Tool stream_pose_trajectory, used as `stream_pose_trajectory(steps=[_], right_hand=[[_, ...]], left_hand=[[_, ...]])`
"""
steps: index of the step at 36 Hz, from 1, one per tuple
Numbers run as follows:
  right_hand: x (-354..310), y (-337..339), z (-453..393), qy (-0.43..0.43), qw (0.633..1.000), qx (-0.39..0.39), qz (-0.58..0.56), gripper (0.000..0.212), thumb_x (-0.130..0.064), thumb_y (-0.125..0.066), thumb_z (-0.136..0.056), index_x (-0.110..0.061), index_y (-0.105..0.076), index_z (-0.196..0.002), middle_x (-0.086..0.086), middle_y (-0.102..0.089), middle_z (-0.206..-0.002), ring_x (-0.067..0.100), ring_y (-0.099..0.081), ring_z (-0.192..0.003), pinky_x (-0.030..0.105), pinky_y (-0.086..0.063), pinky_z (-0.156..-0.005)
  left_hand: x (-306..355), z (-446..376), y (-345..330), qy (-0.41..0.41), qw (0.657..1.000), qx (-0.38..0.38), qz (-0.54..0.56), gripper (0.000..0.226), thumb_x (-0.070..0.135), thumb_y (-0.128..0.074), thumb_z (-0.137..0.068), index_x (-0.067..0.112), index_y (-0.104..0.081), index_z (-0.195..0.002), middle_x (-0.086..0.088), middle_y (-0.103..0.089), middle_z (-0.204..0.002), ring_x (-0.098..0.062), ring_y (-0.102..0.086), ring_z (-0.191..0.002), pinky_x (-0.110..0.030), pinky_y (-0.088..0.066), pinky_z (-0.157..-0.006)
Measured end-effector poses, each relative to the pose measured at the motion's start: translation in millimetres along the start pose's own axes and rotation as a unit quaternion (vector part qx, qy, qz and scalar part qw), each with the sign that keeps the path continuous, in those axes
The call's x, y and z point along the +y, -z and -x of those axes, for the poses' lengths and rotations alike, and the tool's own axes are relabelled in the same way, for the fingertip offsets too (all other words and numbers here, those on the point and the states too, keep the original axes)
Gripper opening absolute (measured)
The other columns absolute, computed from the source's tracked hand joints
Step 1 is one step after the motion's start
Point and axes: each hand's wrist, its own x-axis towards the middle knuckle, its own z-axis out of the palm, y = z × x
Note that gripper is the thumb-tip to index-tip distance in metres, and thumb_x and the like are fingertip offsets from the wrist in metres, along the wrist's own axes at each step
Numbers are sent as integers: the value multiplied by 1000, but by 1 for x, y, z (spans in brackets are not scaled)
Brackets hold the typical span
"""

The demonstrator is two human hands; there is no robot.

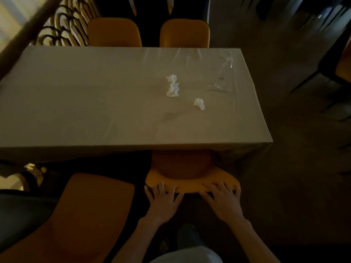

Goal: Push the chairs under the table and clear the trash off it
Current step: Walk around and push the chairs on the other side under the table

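A long table (76, 103) under a grey cloth fills the middle of the view. On it lie a crumpled white tissue (172, 86), a smaller tissue wad (199, 104) and a clear plastic bottle (223, 73) lying on its side near the right end. An orange chair (190, 181) stands at the near edge with its seat partly under the table. My left hand (163, 201) and my right hand (222, 197) both grip the top of its backrest, fingers curled over the rim.
A second orange chair (76, 215) stands pulled out at the near left. Two more orange chairs (114, 33) (185, 34) sit tucked in at the far side. A dark chair frame (334, 69) stands at the right on the dim floor.
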Motion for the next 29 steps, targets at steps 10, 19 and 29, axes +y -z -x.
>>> stream_pose_trajectory(steps=[10, 19, 29], right_hand=[[-13, 18, -46, 24, 999, 15, -18, 71, -79, -2, -82, -50, -32, -139, -7, -34, -144, 23, -23, -139, 62, -5, -115], [-21, 48, -95, 20, 999, 25, -35, 68, -78, -8, -84, -48, -37, -137, -6, -35, -142, 23, -23, -138, 60, -7, -114], [-13, 56, -109, 34, 999, 37, 4, 97, -84, 21, -66, -50, -37, -136, -8, -38, -139, 20, -31, -131, 56, -14, -108]], left_hand=[[-4, -39, 44, -9, 1000, -2, 4, 56, 65, -14, -94, 34, -36, -134, -12, -18, -143, -36, -4, -141, -67, 15, -109], [-2, -88, 74, -10, 1000, 16, -14, 90, 81, 9, -71, 35, -35, -134, -14, -18, -143, -39, -4, -141, -68, 14, -108], [6, -97, 73, 0, 999, 37, -38, 83, 76, 10, -76, 37, -33, -135, -13, -22, -144, -38, -10, -141, -68, 13, -110]])
